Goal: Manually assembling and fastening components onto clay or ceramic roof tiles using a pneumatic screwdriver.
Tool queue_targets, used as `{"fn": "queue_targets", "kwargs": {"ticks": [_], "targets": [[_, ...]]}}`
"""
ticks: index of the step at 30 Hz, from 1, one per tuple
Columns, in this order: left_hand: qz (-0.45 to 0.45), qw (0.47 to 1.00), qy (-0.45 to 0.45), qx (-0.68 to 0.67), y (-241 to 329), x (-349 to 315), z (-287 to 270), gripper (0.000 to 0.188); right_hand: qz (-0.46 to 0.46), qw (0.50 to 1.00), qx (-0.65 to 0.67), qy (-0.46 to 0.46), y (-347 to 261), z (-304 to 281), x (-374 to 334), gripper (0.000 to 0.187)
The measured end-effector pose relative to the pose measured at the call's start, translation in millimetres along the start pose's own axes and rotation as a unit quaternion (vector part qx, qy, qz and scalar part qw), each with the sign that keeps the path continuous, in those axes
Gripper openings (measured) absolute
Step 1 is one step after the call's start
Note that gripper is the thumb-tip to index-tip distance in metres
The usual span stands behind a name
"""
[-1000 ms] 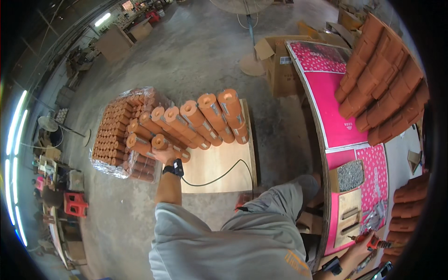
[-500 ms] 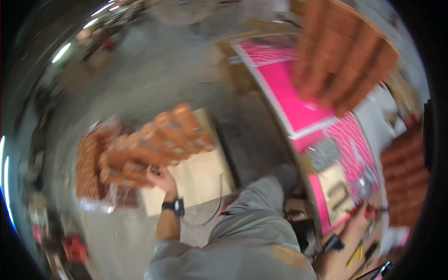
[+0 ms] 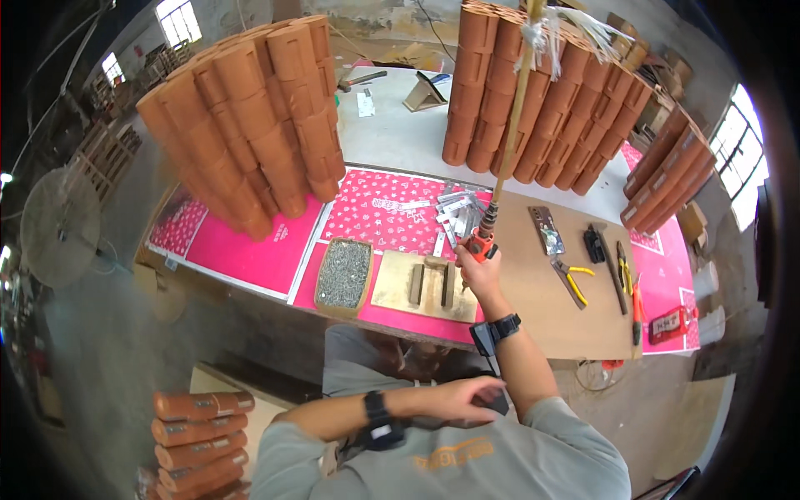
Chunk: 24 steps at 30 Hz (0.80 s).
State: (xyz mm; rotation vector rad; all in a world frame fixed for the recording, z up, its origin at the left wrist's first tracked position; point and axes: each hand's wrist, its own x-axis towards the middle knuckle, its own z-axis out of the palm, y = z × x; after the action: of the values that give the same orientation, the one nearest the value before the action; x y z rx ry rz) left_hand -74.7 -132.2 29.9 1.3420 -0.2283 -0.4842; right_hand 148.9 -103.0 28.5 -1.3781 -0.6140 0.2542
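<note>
A red power screwdriver (image 3: pixel 482 243) is in my right hand (image 3: pixel 478 271), its fingers wrapped round the body. It hangs upright from a yellowish cord or hose, above the right side of a wooden board (image 3: pixel 390 292) with raised wooden bars. My left hand (image 3: pixel 457 399) is drawn across my front, beside my right forearm. Its thumb and fingers are curved and apart, with a dark shape behind them; I see nothing held in them. Left of the board stands a tray of small metal screws (image 3: pixel 345 275). Behind the board lie loose silvery metal strips (image 3: pixel 457 212).
Stacks of terracotta-coloured cylinders (image 3: pixel 250 108) stand at the table's left, with more cylinders (image 3: pixel 533 108) at the back and lower left. To the right lie a phone (image 3: pixel 546 230), yellow-handled pliers (image 3: pixel 573 279) and a red bottle (image 3: pixel 669 325). A hammer (image 3: pixel 363 81) lies far back.
My view has swung from the floor-side stack to the table. My left hand has left the cylinders and come across my front. My right hand still holds the screwdriver, now over the board.
</note>
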Motion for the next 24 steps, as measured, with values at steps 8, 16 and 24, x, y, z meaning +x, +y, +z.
{"fn": "queue_targets", "kwargs": {"ticks": [8,16,24], "targets": [[-0.112,0.97,-0.066,-0.205,18.3,46.8,31.9,0.058,0.018,0.999,0.028,-0.032,5.7,-8.0,7.4,0.008],[-0.109,0.902,-0.114,-0.402,14.1,57.9,41.8,0.025,0.009,0.998,-0.01,-0.056,22.5,-10.8,4.9,0.011],[0.188,0.94,0.28,0.05,154.1,-52.1,-91.9,0.033,0.061,0.996,0.06,0.008,1.6,-13.8,-8.4,0.01]]}}
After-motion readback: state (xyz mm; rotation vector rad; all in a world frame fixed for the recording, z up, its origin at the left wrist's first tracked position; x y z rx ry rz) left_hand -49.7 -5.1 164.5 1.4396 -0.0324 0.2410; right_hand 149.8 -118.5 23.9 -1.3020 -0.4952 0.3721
